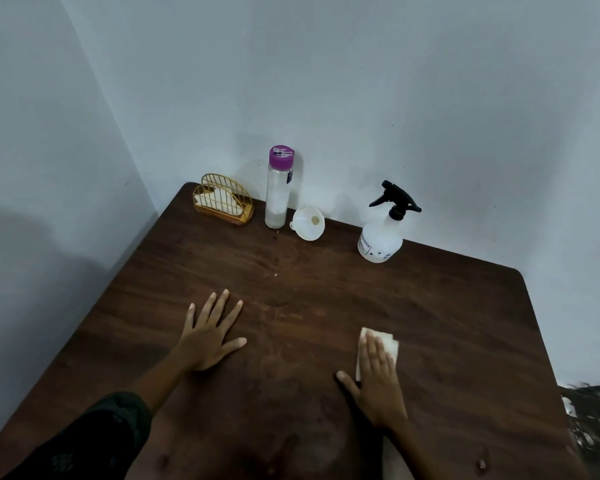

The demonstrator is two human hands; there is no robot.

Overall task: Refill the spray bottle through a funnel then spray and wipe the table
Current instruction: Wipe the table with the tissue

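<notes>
Head view. The left grip [210, 336] lies flat on the dark worktop [361, 292], fingers straight and spread, grasping nothing. The right grip [378, 379] is flat too, its straight fingers pressing down on a folded white napkin [390, 344]. It presses the napkin rather than clenching it, and the napkin's far corner shows past the fingertips.

Well beyond the right grip, near the wall, the spray bottle [381, 237] stands upright with its black trigger head on. Up and left of that grip the funnel [309, 223] lies tipped on its side, apart from the spray bottle. Just left of the funnel, well beyond the left grip, is a tall clear bottle [278, 192] with its purple cap on. Further left again stands a gold wire napkin holder [222, 204] with white napkins in it.

By the look of it, the refill is done: the funnel is out, the trigger head is in place and the tall bottle is capped. Wiping seems to be the step in hand. Whether the worktop has been sprayed I cannot tell, though a paler, streaky patch shows between the two grips. Most of the surface would be left to cover.

The worktop is brown wood-grain with rounded corners and a dull, smooth finish. The spray bottle is squat, rounded, translucent white plastic. The funnel is thin milky plastic, a shallow cone. The tall bottle is a clear, slim cylinder. The napkin looks soft and papery, folded square.
</notes>
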